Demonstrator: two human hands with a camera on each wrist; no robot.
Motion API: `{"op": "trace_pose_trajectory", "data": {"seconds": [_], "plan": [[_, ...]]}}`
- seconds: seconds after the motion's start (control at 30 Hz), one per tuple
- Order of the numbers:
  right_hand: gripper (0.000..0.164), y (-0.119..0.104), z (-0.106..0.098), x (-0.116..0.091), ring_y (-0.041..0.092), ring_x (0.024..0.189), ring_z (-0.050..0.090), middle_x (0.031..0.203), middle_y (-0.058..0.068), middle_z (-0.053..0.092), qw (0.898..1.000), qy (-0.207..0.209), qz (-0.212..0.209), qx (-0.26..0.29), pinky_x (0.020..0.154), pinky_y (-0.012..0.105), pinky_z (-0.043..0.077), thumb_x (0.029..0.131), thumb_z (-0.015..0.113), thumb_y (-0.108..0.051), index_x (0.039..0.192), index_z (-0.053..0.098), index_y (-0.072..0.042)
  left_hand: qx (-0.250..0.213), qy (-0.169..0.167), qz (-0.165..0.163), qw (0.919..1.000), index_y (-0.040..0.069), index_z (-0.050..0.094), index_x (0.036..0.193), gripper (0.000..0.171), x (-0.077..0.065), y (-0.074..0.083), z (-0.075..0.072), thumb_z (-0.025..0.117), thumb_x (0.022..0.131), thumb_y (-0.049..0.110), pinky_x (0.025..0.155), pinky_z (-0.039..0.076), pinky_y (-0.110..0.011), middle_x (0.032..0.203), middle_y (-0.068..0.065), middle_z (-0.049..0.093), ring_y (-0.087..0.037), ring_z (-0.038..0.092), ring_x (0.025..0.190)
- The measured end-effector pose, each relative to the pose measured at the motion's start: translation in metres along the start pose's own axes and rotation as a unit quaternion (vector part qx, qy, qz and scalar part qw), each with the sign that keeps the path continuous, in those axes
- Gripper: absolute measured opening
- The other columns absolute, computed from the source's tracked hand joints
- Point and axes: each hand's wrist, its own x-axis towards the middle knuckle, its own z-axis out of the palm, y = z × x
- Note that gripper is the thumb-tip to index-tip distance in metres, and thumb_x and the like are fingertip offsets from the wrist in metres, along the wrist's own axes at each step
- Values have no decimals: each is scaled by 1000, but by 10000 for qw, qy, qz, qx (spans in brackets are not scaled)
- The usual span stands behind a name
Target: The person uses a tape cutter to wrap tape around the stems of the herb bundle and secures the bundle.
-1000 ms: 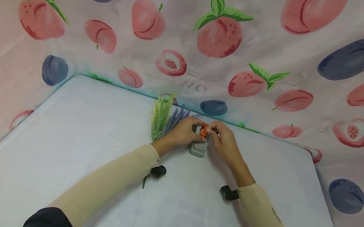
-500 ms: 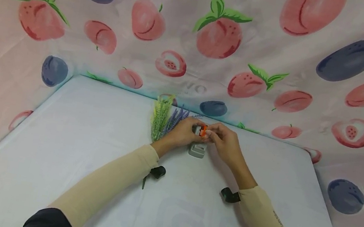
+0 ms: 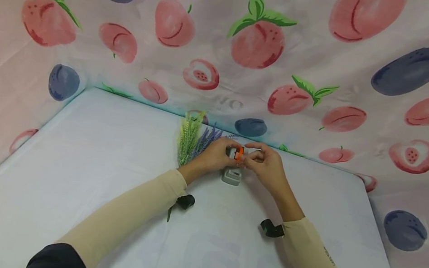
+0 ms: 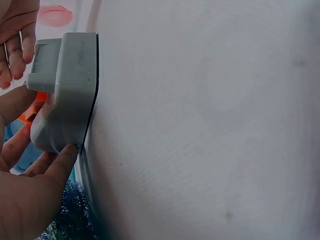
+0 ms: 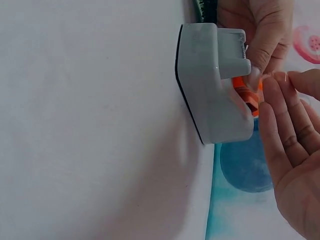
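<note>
A grey tape dispenser is near the far edge of the table, an orange tape hub in its well. My left hand grips the dispenser from the left; in the left wrist view its fingers reach the base of the grey body, and the right wrist view shows its thumb at the orange hub. My right hand is close on the other side. Its thumb and fingertips come together beside the hub, the other fingers fairly straight. I cannot tell what is between those fingertips.
Artificial flower sprigs, yellow-green and purple, lie left of the dispenser, partly behind my left arm. A fruit-print cloth hangs behind the white table. Black wrist-worn pieces stick out near the cuffs.
My right hand has shifted slightly, its index finger lifting and straightening above the thumb. The left hand keeps its grip, and the dispenser stays nearly in place.
</note>
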Motion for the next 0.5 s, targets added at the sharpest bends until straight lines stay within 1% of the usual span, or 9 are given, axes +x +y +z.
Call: {"op": "trace_pose_trajectory", "data": {"seconds": [0.07, 0.27, 0.4, 0.5], "plan": [[42, -1, -1, 0, 22, 85, 74, 93, 13, 76, 9999, -89, 55, 121, 76, 28, 59, 93, 72, -7, 133, 59, 0, 7, 1, 45, 10000, 12, 67, 134, 49, 1, 0, 0, 81, 89, 25, 109, 44, -43, 135, -5, 62, -23, 53, 128], [43, -3, -3, 0, 23, 89, 73, 105, 19, 73, 9991, -166, 173, 357, 82, 38, 60, 94, 72, -5, 134, 59, 1, -7, -13, 63, 10000, 11, 66, 135, 51, 0, 0, -1, 82, 88, 24, 109, 44, -44, 137, -6, 60, -24, 52, 129], [41, -2, -3, -1, 25, 91, 72, 117, 18, 67, 9992, -107, 303, 245, 82, 41, 60, 92, 75, -8, 130, 62, -2, -26, -10, 25, 10000, 11, 66, 135, 52, -1, 1, -1, 83, 88, 23, 108, 44, -43, 136, -6, 61, -24, 53, 128], [35, -4, -3, -2, 26, 91, 72, 117, 19, 66, 9988, -143, 444, 115, 82, 43, 59, 92, 76, -8, 125, 65, -2, -33, -6, -13, 10000, 11, 65, 136, 52, 0, 1, -1, 83, 88, 22, 108, 44, -43, 136, -7, 61, -24, 53, 127]]}}
